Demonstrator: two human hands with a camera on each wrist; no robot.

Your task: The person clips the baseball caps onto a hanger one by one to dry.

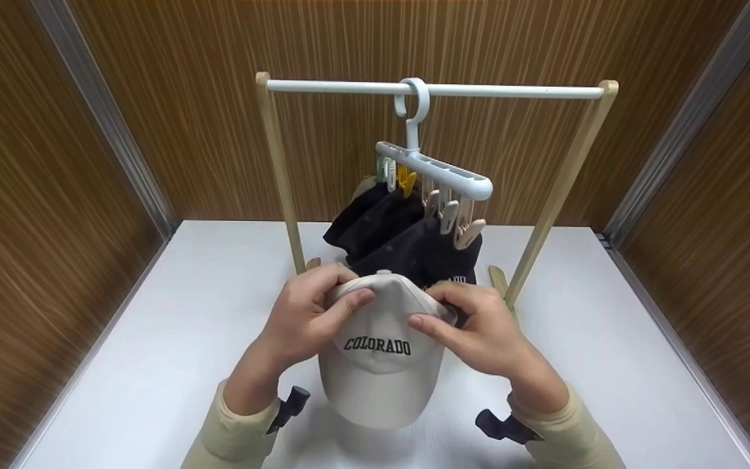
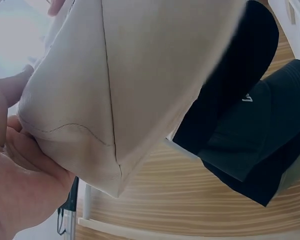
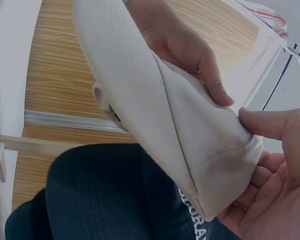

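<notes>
A cream baseball cap [image 1: 378, 384] with dark COLORADO lettering is held up between both hands, its brim pointing down toward the person. The left hand [image 1: 306, 312] pinches one side of the crown, thumb on the front panel. On the other side the right hand [image 1: 479, 326] grips the crown the same way, thumb near the lettering. Folds run down the crown between the two thumbs. In the right wrist view the cap [image 3: 210, 135] appears side-on with both hands on it. Just behind it hang dark caps [image 1: 407, 247], partly covered by the cream one.
A pale blue clip hanger [image 1: 446, 172] hooks over the white rail [image 1: 512, 91] of a wooden-legged rack. Clothespins [image 1: 469, 231] along it hold the dark caps. The white tabletop [image 1: 219, 293] is enclosed by wood-grain panels [image 1: 512, 39].
</notes>
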